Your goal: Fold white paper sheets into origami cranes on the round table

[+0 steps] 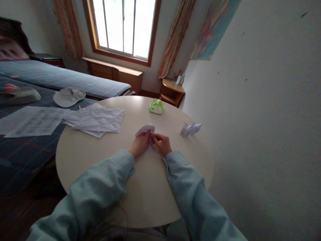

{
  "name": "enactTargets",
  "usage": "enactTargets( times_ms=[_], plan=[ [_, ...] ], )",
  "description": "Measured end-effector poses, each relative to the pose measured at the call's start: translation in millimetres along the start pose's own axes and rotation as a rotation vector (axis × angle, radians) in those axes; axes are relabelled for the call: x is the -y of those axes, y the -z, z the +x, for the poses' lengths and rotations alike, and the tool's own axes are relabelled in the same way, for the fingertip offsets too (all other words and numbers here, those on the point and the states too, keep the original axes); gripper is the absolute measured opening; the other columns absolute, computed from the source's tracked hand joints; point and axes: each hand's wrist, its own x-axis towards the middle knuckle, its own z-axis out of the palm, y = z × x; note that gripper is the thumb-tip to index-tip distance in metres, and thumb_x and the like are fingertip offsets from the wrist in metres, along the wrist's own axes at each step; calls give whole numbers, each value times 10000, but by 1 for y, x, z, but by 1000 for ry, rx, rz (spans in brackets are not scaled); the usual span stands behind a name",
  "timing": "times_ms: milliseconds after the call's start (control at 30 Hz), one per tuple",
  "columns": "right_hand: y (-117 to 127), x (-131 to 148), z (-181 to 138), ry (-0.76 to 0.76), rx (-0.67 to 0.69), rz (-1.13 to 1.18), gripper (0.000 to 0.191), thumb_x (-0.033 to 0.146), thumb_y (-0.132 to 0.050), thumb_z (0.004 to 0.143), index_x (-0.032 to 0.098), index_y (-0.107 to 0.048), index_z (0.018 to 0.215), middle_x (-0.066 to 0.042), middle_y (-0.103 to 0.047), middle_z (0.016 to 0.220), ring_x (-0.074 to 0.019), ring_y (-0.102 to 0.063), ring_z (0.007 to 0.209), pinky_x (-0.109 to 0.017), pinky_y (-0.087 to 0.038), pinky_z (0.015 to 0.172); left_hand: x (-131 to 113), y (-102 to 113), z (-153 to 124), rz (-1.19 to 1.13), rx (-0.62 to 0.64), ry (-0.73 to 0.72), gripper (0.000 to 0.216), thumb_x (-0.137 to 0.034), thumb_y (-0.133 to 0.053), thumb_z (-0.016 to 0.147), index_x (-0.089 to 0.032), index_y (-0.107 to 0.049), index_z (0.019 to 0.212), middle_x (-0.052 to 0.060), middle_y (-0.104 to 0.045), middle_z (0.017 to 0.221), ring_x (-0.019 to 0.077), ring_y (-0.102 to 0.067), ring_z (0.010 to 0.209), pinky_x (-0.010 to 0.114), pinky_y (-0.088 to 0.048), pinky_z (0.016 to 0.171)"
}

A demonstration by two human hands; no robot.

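A piece of folded white paper is held between my two hands over the middle of the round table. My left hand grips it from the left, fingers closed on its near side. On the right, the fingertips of my right hand pinch its edge close to the left thumb. Both hands partly cover the paper, so its full shape is hidden. To the right on the table stands a folded paper figure with pointed ends.
Creased white sheets lie at the table's left edge. A green tissue pack sits at the far side. Left is a bed with printed sheets and a white cap. A white wall runs close along the right.
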Motion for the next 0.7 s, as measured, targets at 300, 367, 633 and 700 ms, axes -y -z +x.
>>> enactTargets(
  times_ms=[300,367,633,700],
  plan=[
    [2,-1,2,-32,-47,-78,218,202,-463,737,208,-668,812,-9,-667,739,-114,-566,594,-243,-460,611,0,2,1,-18,12,2,528,-84,-338,771,-102,-315,1298,141,-574,1107,197,-548,994,325,-424,868],
    [2,1,2,-41,-47,-61,211,207,-462,733,212,-661,801,-9,-668,755,-116,-567,608,-246,-461,620,-1,3,0,-19,14,-1,538,-79,-338,768,-101,-303,1305,140,-574,1109,200,-545,1001,326,-422,871],
    [3,-5,2,-137,-139,-31,96,163,-410,636,181,-502,616,19,-531,560,-105,-482,528,-224,-408,536,-2,5,-2,-90,32,8,550,-52,-351,744,-83,-318,1293,127,-565,1152,208,-521,1045,327,-403,888],
    [2,-8,3,-188,-152,-68,70,163,-394,627,191,-446,590,35,-479,520,-103,-456,513,-219,-381,519,-2,5,-2,-118,34,0,593,-24,-351,713,-72,-291,1301,112,-565,1161,200,-498,1074,325,-390,906]
  ],
)
